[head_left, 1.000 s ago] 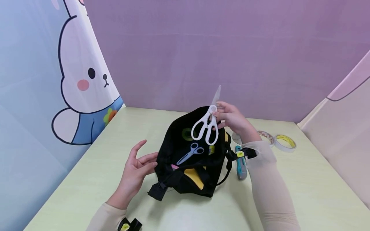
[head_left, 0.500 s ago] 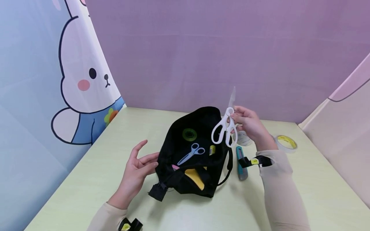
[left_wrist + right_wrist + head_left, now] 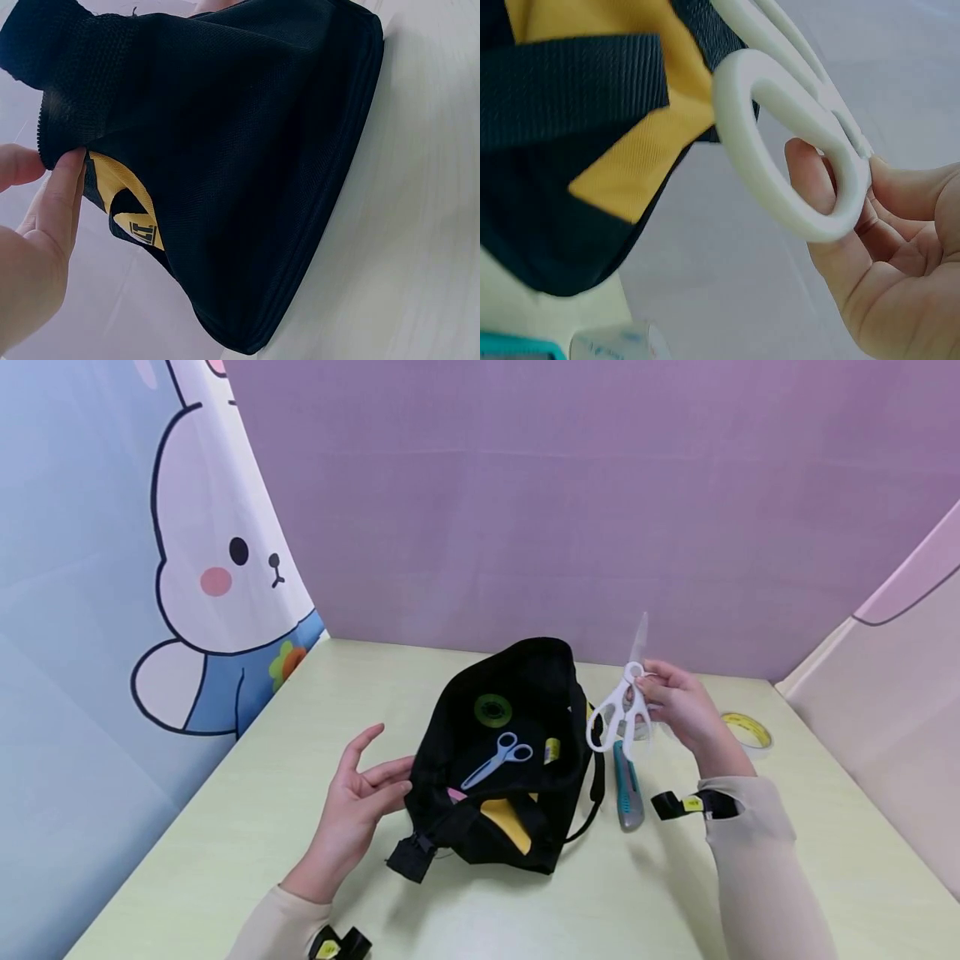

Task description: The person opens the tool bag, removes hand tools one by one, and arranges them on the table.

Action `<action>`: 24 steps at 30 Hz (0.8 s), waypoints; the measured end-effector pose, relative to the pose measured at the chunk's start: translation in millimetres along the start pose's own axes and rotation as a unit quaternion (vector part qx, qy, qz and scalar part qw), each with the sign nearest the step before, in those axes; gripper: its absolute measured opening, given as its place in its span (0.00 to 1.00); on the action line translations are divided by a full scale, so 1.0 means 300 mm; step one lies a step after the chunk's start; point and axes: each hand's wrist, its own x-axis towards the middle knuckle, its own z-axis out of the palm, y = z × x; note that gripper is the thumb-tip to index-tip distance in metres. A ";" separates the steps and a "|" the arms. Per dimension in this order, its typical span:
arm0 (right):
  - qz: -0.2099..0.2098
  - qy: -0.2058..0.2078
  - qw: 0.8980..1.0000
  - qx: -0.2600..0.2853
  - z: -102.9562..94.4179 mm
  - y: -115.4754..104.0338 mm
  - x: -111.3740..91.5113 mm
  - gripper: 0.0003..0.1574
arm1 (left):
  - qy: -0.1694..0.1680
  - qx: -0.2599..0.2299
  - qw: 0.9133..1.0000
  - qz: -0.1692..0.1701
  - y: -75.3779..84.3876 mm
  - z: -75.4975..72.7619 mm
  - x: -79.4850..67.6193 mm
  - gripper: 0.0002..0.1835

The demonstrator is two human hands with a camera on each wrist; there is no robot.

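Note:
A black zippered bag with yellow patches stands gaping on the table. At its left rim my left hand pinches the edge between thumb and a finger, another finger raised away; the left wrist view has these fingertips at the zipper. To the right of the bag, my right hand holds white-handled scissors near the pivot, blade up, above the table. Inside the bag lie small blue scissors, a green tape roll, a yellow glue stick and something pink.
A teal and grey utility knife lies right of the bag, beside its hanging strap. A tape roll with a yellow inner ring lies farther right. Another clear tape roll shows in the right wrist view. A purple curtain backs the table.
My right hand has carried the white scissors from over the bag's mouth to the right and lower, past its right rim. The left hand and the bag have stayed in place.

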 end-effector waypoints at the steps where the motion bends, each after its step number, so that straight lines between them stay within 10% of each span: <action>1: -0.001 0.002 1.000 0.001 -0.009 0.005 -0.006 0.15 | 0.000 0.000 1.000 0.000 0.000 -0.001 0.000 0.39; 24: 0.072 -0.016 0.996 -0.049 -0.194 0.152 -0.139 0.17 | -0.002 -0.001 1.000 -0.008 -0.012 -0.009 0.010 0.40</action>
